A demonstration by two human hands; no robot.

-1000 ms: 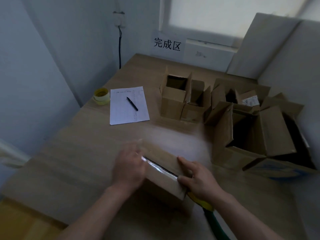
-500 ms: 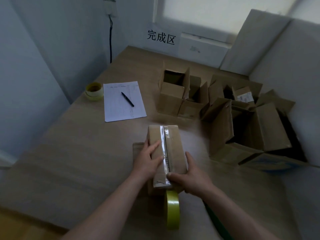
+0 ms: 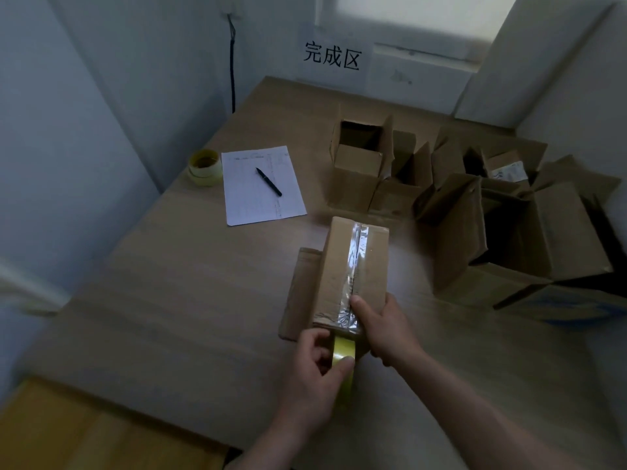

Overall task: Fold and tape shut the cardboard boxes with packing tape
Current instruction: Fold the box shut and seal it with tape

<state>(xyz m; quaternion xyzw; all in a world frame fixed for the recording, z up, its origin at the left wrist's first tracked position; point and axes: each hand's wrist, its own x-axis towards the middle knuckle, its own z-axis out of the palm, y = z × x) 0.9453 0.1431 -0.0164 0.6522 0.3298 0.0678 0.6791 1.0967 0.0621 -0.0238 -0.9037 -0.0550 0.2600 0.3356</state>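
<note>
Since half a second ago the left hand (image 3: 314,364) has left the top of the taped box (image 3: 353,269) and dropped to the yellow tape roll (image 3: 343,359) at the box's near end, where its fingers and thumb now grip the roll. The right hand (image 3: 383,329) grips the box's near right corner, thumb on the shiny tape strip (image 3: 356,262) running along the top seam. The box stands on the bench (image 3: 169,300), flaps spread beneath it. Beyond the box stand open boxes (image 3: 359,157), more to its right. Left of those lie a paper sheet (image 3: 261,191) with a pen (image 3: 268,181) and a second tape roll (image 3: 204,166).
</note>
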